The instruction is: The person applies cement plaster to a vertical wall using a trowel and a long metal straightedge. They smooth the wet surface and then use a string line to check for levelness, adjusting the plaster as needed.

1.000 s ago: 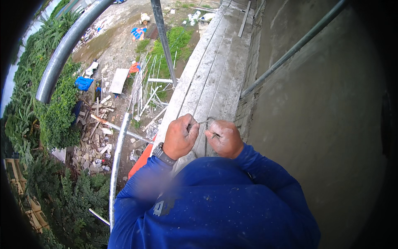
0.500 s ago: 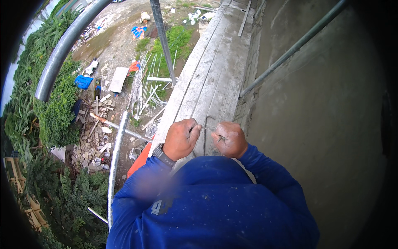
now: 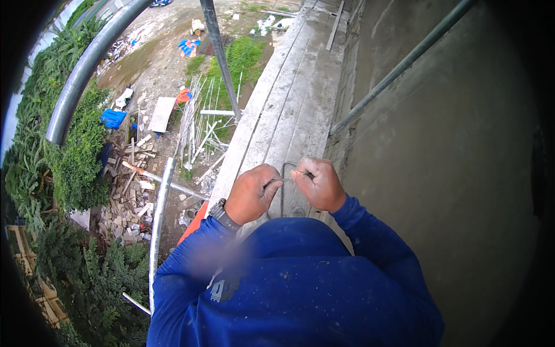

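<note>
A grey scaffold rail (image 3: 87, 63) curves along the left, a dark upright pole (image 3: 219, 55) rises beside the plank walkway (image 3: 295, 110), and a slanted pipe (image 3: 404, 61) leans against the concrete wall (image 3: 462, 173) on the right. The planks run clear toward the far end — their left edge drops to rubble and greenery (image 3: 69, 168) well below. Near the walkway's near end, the left hand (image 3: 251, 194) and right hand (image 3: 319, 184) are both clenched on a thin bent wire (image 3: 283, 179) — it loops between them, just above the boards.
</note>
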Available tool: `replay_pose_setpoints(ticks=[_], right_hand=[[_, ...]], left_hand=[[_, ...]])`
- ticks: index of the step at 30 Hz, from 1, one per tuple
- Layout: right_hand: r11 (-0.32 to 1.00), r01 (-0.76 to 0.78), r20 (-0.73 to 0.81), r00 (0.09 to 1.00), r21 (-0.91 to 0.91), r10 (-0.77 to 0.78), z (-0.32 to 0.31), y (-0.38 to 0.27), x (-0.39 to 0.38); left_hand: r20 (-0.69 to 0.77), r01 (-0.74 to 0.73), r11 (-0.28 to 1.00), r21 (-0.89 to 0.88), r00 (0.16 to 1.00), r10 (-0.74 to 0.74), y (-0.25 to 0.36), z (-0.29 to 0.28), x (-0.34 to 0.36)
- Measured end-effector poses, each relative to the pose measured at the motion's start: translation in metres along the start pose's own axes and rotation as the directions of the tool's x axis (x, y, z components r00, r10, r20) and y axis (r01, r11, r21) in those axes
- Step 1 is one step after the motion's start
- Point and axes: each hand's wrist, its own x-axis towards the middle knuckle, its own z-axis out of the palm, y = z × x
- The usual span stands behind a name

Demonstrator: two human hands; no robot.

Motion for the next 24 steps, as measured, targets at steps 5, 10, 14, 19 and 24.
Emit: replay_pose_setpoints(ticks=[5, 10, 14, 19, 24], right_hand=[[0.997, 0.031, 0.005, 1.000, -0.067, -0.031, 0.003, 0.007, 0.007], [0.995, 0.083, 0.001, 0.997, -0.055, -0.083, 0.000, -0.001, 0.014], [0.992, 0.101, -0.041, 0.994, -0.077, -0.104, 0.000, 0.003, 0.017], [0.984, 0.171, -0.052, 0.983, -0.041, -0.173, 0.005, 0.003, -0.002], [0.982, 0.189, -0.070, 0.979, -0.013, -0.189, 0.004, 0.000, -0.014]], left_hand=[[0.100, -0.088, 0.996, 0.022, 0.991, 0.086, 0.003, 0.009, -0.001], [0.123, -0.082, 0.995, 0.051, 0.990, 0.076, 0.002, 0.008, 0.000], [0.063, -0.055, 0.996, 0.068, 0.997, 0.051, 0.005, 0.003, 0.003], [-0.023, 0.072, 0.996, 0.047, 0.997, -0.071, -0.002, -0.006, 0.002], [0.001, 0.160, 0.987, -0.002, 0.987, -0.160, 0.002, -0.008, 0.000]])
